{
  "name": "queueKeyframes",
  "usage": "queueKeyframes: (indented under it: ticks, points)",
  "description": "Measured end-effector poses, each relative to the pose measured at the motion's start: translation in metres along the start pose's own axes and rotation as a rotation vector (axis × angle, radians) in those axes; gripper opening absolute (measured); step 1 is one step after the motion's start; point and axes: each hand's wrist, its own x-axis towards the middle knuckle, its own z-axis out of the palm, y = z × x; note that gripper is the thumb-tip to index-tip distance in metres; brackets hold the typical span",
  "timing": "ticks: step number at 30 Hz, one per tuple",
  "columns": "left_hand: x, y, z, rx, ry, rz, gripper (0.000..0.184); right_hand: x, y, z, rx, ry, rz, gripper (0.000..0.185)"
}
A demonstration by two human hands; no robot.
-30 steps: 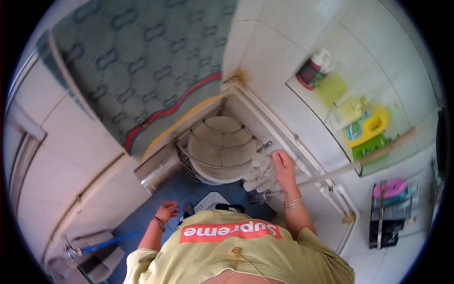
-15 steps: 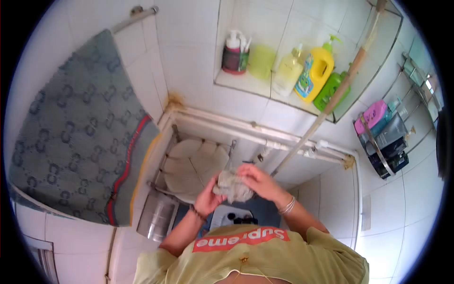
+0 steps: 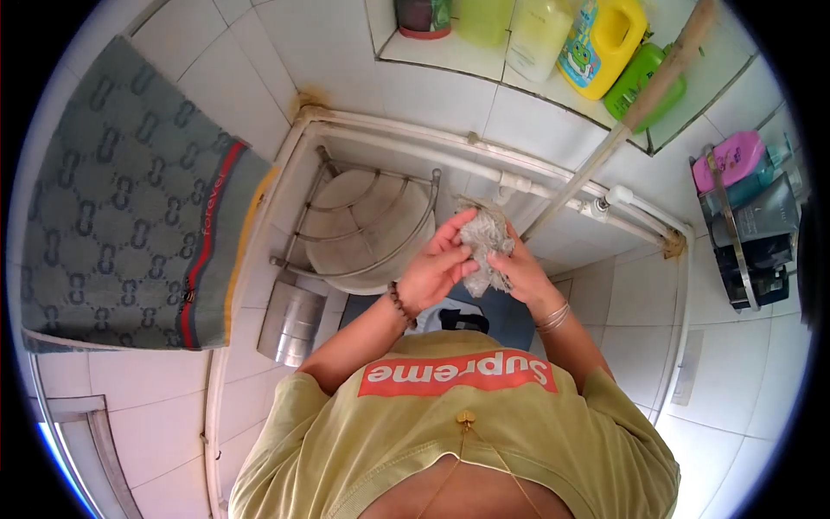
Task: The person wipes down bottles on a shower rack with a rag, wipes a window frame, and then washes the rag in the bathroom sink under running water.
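Observation:
A crumpled, frayed grey rag [image 3: 485, 246] is held up between both hands in front of my chest. My left hand [image 3: 443, 264] grips its left side, thumb and fingers pressed against the cloth. On the other side, my right hand [image 3: 521, 270] has its thumb on the front of the bundle and fingers behind it, partly hidden. Beyond my left hand is a metal corner rack [image 3: 367, 281] around a pale rounded basin-like surface [image 3: 367, 203]. A wooden pole [image 3: 596, 164] slants down just past my right hand.
White pipes [image 3: 415, 145] run along the tiled wall. Above, several bottles, including a yellow jug [image 3: 603, 48], line a wall niche. A patterned grey towel [image 3: 138, 208] hangs at left, above a metal cylinder [image 3: 300, 324]. At right, a wall rack holds a pink bottle [image 3: 731, 162].
Both hands have moved up and away from my body with the rag, towards the pipes. My right hand has come down from the rag's top to its right side. The view has tilted downward.

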Motion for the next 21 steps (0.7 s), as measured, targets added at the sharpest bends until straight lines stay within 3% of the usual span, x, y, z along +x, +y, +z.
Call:
queueKeyframes:
  ticks: [10,12,17,21]
  points:
    - [0.001,-0.021,-0.001,0.006,0.012,0.007,0.041,0.001,-0.005,-0.023,-0.087,0.144,0.042,0.044]
    - [-0.008,-0.027,0.000,0.034,0.132,0.100,0.039,0.002,-0.005,-0.044,-0.061,0.227,0.075,0.040]
    - [-0.056,-0.063,-0.026,0.153,0.521,0.048,0.036,0.016,0.005,-0.094,-0.150,0.405,0.286,0.043]
    - [-0.109,-0.097,-0.014,0.111,0.788,0.079,0.031,0.020,0.019,-0.102,-0.199,0.103,0.250,0.049]
